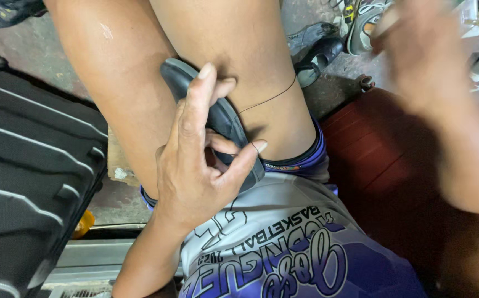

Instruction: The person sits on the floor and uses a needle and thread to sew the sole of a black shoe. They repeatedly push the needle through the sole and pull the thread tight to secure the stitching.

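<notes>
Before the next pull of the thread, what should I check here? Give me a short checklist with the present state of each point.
1. Left hand grips the dark shoe sole: ok, its fingers wrap the sole, held between the knees.
2. Thread is free of tangles: ok on the visible part, a thin dark line running from the sole across the leg.
3. Thread is taut: cannot tell, it curves slightly.
4. Right hand holds the thread end or a needle: cannot tell, the hand is blurred by motion.
5. Stitch position on the sole: cannot tell, the left hand covers it.
</notes>
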